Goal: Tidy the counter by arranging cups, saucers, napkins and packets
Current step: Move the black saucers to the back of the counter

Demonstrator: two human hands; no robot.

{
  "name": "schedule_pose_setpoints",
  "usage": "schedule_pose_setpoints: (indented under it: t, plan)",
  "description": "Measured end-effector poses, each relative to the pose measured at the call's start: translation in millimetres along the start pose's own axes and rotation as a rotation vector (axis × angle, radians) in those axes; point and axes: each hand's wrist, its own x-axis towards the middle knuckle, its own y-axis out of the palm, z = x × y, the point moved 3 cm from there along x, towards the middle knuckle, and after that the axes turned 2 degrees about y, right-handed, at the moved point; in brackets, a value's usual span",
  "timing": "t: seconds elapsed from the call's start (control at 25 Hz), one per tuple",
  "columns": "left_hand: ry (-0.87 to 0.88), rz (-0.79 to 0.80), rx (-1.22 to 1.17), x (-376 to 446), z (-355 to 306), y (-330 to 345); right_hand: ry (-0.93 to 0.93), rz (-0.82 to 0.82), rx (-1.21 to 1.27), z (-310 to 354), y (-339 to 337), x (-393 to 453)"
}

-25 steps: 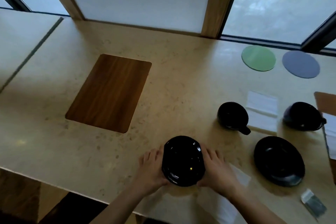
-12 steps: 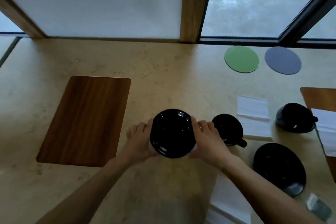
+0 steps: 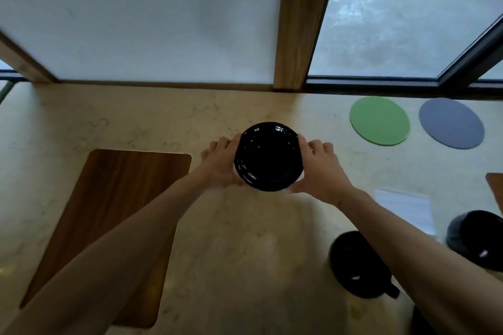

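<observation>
A black saucer (image 3: 268, 156) is held between both hands over the middle of the beige counter (image 3: 245, 247), toward the back. My left hand (image 3: 220, 164) grips its left rim and my right hand (image 3: 319, 171) grips its right rim. Two black cups sit at the right: one (image 3: 353, 264) under my right forearm, another (image 3: 476, 239) at the frame's edge. A white napkin (image 3: 405, 207) lies between them, partly hidden by my arm.
A wooden board (image 3: 109, 226) lies on the counter to the left. A green round coaster (image 3: 379, 120) and a grey-blue one (image 3: 451, 123) lie at the back right by the window. A wooden window post (image 3: 299, 22) stands behind the saucer.
Both hands have lifted the saucer from the counter's near edge and carried it away from me toward the window. The view has shifted with it, so the cups now sit lower right.
</observation>
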Motion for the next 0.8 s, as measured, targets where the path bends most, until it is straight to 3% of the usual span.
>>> schedule_pose_setpoints:
  t: [0.44, 0.8]
  plan:
    - [-0.009, -0.006, 0.044, 107.3, 29.0, -21.4, 0.016, 0.001, 0.018, -27.9, 3.0, 114.7]
    - [-0.011, 0.009, 0.041, 151.4, 41.5, -32.1, 0.037, 0.009, 0.007, -36.1, 1.7, 159.7]
